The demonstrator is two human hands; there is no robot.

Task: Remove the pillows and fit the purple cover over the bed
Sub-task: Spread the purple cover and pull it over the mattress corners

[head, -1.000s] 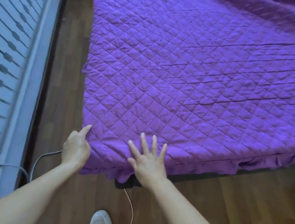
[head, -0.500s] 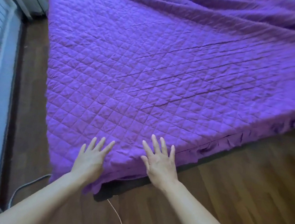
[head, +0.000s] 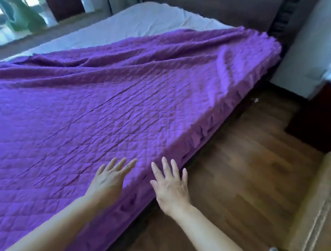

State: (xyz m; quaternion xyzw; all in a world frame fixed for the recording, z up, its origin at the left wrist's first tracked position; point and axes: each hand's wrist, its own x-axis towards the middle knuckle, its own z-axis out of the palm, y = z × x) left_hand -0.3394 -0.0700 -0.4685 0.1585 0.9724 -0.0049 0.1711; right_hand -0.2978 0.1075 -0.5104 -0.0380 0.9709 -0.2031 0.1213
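Fingers of both your hands lie spread and released, gripping nothing, flat on the purple cover near the bed's side edge; pushing from here could ruck it, leaving the white mattress by the headboard bare.

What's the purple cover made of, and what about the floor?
The purple cover looks like soft quilted cloth, matte: stitched diamond squares and wrinkles show. The floor looks like wood planks or a wood-look laminate with a slight shine: brown grain and plank seams show.
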